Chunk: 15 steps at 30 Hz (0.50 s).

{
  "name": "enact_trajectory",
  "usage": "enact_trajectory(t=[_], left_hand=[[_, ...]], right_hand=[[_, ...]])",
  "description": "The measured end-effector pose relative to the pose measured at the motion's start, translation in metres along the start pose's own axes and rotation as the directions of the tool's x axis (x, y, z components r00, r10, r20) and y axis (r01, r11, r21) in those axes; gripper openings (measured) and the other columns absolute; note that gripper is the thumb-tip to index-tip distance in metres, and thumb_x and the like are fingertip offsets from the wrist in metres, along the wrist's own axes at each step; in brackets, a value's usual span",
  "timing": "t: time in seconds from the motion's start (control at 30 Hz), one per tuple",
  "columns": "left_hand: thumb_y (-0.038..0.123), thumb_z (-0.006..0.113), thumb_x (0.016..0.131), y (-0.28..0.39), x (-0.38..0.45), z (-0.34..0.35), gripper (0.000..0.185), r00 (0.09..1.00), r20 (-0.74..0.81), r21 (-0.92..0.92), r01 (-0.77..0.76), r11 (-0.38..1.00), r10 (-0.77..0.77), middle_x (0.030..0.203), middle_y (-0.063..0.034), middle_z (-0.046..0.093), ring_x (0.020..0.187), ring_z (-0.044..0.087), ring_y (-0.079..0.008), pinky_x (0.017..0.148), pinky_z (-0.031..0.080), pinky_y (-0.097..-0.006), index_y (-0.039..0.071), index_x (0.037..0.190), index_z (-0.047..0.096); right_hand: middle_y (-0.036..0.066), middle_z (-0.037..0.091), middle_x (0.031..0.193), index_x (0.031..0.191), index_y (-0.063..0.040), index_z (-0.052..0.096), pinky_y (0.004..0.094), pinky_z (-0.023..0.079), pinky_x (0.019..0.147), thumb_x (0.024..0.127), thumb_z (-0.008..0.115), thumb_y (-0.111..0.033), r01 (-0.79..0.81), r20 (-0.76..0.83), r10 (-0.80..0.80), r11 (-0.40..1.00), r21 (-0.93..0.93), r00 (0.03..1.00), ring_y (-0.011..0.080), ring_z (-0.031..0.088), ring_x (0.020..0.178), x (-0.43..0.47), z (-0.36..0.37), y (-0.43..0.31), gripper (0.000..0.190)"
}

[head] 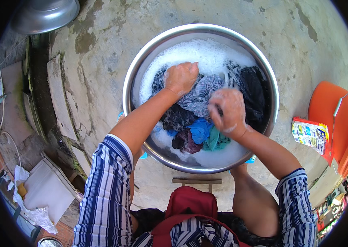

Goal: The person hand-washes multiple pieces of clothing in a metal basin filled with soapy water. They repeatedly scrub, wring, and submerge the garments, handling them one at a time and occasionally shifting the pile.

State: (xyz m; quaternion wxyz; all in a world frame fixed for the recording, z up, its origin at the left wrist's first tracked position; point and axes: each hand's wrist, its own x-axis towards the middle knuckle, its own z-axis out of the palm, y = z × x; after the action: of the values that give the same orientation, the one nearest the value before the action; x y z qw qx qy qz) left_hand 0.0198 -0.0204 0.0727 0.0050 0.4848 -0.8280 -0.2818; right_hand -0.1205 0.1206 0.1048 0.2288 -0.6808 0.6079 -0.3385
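Note:
A large round metal basin point(200, 28) of sudsy water stands before me, full of wet clothes. My left hand point(180, 77) is clenched on a grey-blue plaid cloth point(203, 92) bunched in the middle. To its right, over the cloth's edge, my right hand point(228, 111) is curled, foam-covered and blurred; whether it grips anything is unclear. Black fabric point(252, 92) lies along the right side. Towards me are a dark garment point(178, 117), a blue cloth point(199, 130), a green cloth point(216, 139) and a maroon cloth point(189, 142). White suds point(198, 54) cover the far side.
An orange bucket point(328, 102) with a wire handle is at the right, beside a printed detergent packet point(311, 134). Another metal basin point(46, 15) is at the far left. Stone slabs point(61, 102) edge a gutter on the left. The basin rests on a concrete floor point(297, 58).

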Motion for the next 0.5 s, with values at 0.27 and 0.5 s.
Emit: enact_trajectory(t=[0.27,0.5], left_hand=[[0.048,0.061,0.085,-0.017,-0.009,-0.055,0.051,0.994,0.005,0.034,-0.108,0.994,0.108,0.109,-0.0229,0.059,0.106,0.054,-0.0373,0.090,0.041,-0.0436,0.002,0.108,0.061],[0.052,0.071,0.074,-0.025,-0.072,-0.044,0.092,0.964,0.236,0.099,-0.146,0.984,0.119,0.142,-0.0289,0.030,0.132,0.028,-0.0453,0.108,0.025,-0.0516,0.006,0.143,0.031]], right_hand=[[0.013,0.058,0.083,0.087,-0.008,0.056,0.0395,0.047,0.070,0.062,0.074,-0.017,-0.246,0.369,0.207,0.967,0.061,0.906,0.0295,0.057,0.079,-0.047,0.029,-0.013,0.032],[0.002,0.052,0.074,0.081,-0.008,0.049,0.0285,0.040,0.064,0.067,0.065,-0.017,-0.692,0.542,0.486,0.201,0.694,0.685,0.0145,0.050,0.068,-0.031,-0.052,-0.062,0.023]])
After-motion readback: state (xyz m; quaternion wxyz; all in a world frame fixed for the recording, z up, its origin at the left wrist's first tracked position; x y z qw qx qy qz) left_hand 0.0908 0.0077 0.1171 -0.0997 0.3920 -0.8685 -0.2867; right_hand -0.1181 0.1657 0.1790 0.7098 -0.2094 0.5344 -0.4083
